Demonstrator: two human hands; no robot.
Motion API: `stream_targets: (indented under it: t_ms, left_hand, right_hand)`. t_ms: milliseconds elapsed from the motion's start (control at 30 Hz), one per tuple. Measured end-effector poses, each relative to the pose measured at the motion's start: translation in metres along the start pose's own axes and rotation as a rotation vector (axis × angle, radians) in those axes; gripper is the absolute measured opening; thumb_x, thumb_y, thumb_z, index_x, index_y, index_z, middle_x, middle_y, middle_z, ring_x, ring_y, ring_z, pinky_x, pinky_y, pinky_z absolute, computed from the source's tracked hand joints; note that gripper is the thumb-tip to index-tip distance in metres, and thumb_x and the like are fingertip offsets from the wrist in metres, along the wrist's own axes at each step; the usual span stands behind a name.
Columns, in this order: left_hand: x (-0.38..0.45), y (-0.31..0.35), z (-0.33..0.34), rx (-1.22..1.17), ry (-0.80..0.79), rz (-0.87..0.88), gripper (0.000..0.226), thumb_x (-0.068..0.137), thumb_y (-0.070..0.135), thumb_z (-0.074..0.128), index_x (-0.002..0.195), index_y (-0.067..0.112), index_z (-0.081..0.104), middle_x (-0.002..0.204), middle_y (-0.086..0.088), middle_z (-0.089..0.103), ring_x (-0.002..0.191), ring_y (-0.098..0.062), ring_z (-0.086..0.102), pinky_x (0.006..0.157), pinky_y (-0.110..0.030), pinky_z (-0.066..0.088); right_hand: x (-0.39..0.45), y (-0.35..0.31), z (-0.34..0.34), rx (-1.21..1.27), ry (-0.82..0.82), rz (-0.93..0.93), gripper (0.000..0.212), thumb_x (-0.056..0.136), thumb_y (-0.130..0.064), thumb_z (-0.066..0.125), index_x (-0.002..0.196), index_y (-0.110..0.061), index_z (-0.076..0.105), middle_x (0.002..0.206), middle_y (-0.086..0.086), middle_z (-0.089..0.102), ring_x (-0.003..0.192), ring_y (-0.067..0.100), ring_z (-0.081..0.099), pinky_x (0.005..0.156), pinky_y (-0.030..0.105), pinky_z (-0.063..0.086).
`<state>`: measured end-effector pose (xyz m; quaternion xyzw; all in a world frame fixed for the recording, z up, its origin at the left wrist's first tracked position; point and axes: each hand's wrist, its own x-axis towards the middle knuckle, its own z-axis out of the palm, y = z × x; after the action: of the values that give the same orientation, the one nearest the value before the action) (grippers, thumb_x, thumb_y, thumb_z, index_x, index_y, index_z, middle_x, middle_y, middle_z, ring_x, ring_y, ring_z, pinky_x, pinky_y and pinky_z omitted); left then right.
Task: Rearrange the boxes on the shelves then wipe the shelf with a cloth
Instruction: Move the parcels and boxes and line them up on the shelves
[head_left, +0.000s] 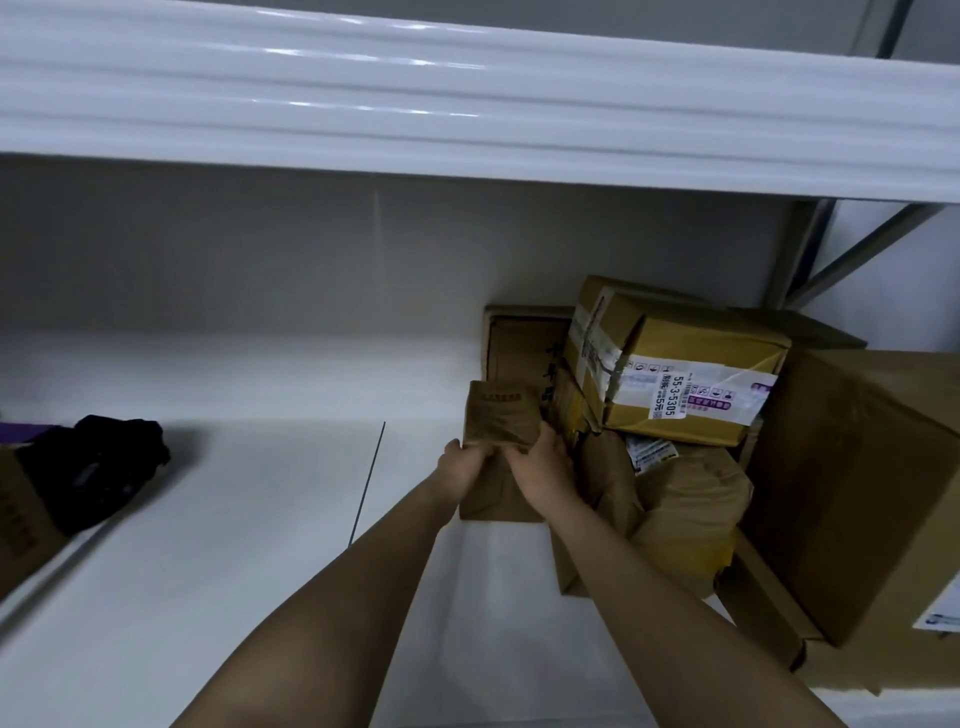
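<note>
We've got both hands, left hand (460, 467) and right hand (537, 467), gripping the small brown cardboard box (501, 418), probably to keep it steady while sliding it against the pile on the white shelf (234, 519).

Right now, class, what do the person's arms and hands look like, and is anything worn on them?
Both forearms are bare, with no sleeves showing in the head view. The left hand and right hand carry no gloves, and no watch or bracelet is visible. The fingers are mostly hidden, so rings cannot be judged.

label (675, 397) on taped box (701, 364): "55-3-5305", other print too small | flat box (524, 343) behind: dark characters, partly hidden | small box (501, 415): faint print, unreadable
</note>
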<state>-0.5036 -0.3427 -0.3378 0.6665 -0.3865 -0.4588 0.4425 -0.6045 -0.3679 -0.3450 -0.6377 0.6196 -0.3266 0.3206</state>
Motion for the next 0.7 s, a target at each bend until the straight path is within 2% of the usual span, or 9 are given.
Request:
stream_targets:
  t_ms: [100,167,300,400,500,600,700]
  left_hand:
    - [-0.001,-0.005,0.0,-0.066,-0.036,-0.012,0.056,0.094,0.035,0.05,0.141,0.009,0.035,0.133,-0.013,0.051,0.116,-0.026,0.052,0.089,-0.032,0.045]
    - [-0.002,-0.007,-0.001,-0.12,-0.015,-0.016,0.057,0.094,0.039,0.048,0.141,0.01,0.035,0.132,-0.013,0.051,0.115,-0.026,0.052,0.089,-0.033,0.045]
    - [-0.002,-0.009,-0.008,-0.162,0.211,-0.049,0.061,0.093,0.046,0.043,0.14,0.007,0.034,0.137,-0.015,0.044,0.121,-0.031,0.047,0.104,-0.043,0.039]
    - [-0.004,-0.016,-0.022,-0.228,0.334,-0.099,0.059,0.094,0.047,0.04,0.137,0.007,0.036,0.135,-0.016,0.044,0.119,-0.032,0.047,0.102,-0.046,0.04]
    - [-0.008,-0.026,-0.03,-0.262,0.318,-0.127,0.055,0.092,0.051,0.037,0.131,0.012,0.042,0.129,-0.015,0.047,0.114,-0.029,0.048,0.1,-0.049,0.042]
    - [-0.007,-0.037,-0.028,-0.266,0.177,-0.111,0.063,0.088,0.062,0.032,0.125,0.016,0.054,0.121,-0.012,0.057,0.107,-0.027,0.055,0.096,-0.046,0.047]
    - [-0.018,-0.037,-0.026,-0.325,0.061,-0.051,0.045,0.098,0.046,0.032,0.113,0.016,0.061,0.104,-0.012,0.067,0.091,-0.024,0.062,0.071,-0.032,0.05]
  right_hand:
    - [0.004,-0.009,-0.001,0.075,-0.015,0.1,0.063,0.087,-0.038,0.053,0.143,-0.017,0.032,0.138,0.01,0.045,0.125,0.032,0.044,0.103,0.046,0.041]
    - [0.003,-0.013,-0.004,0.12,-0.01,0.138,0.06,0.09,-0.035,0.052,0.143,-0.016,0.032,0.139,0.011,0.043,0.126,0.033,0.042,0.103,0.043,0.04]
    - [-0.002,-0.009,-0.003,0.14,0.006,0.164,0.059,0.095,-0.033,0.048,0.147,-0.015,0.028,0.147,0.014,0.026,0.133,0.034,0.032,0.108,0.042,0.035]
    - [-0.012,0.002,0.003,0.228,0.023,0.128,0.048,0.098,-0.028,0.044,0.143,-0.012,0.04,0.145,0.015,0.029,0.127,0.032,0.041,0.104,0.036,0.036]
    - [-0.024,0.009,0.013,0.345,-0.011,0.166,0.042,0.099,-0.03,0.042,0.139,-0.015,0.046,0.136,0.013,0.038,0.12,0.032,0.045,0.1,0.036,0.038]
    - [-0.033,0.008,0.021,0.463,-0.116,0.242,0.048,0.097,-0.038,0.04,0.141,-0.019,0.042,0.128,0.008,0.051,0.113,0.029,0.051,0.1,0.042,0.043]
    - [-0.033,0.007,0.018,0.526,-0.194,0.278,0.053,0.097,-0.037,0.042,0.147,-0.021,0.033,0.135,0.013,0.049,0.119,0.032,0.049,0.103,0.046,0.042]
